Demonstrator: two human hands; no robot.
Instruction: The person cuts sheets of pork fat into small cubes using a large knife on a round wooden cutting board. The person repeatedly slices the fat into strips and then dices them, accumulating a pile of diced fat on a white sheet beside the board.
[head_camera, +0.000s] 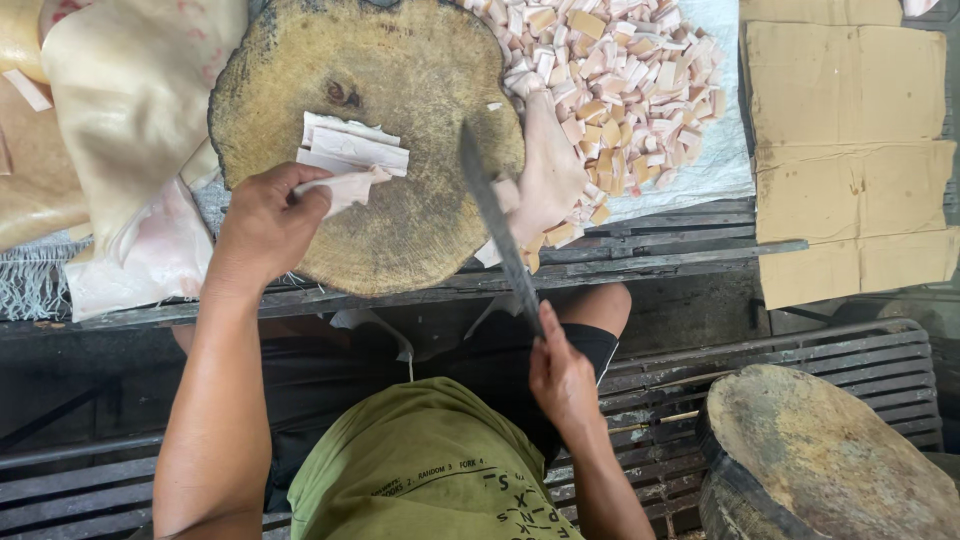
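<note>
Nearest, the person sits on a slatted bench (800, 350) in a green shirt, a second round wooden block (820, 460) at the near right. The right hand (562, 375) is closed around the handle of a long dark knife (497, 225), its blade angled up over the round chopping block (370, 140). The left hand (268, 222) is curled, fingertips pinching a stack of pale, soft strips (350, 155) lying on the block's worn, rough top. It looks like the cutting step, with the knife lifted clear; the next stroke would need the fingers kept back from the blade. Farther off, a heap of small pinkish cubes (620, 80) lies on a white sheet, with large pale slabs (130, 100) at far left and flat cardboard (850, 150) at far right.
</note>
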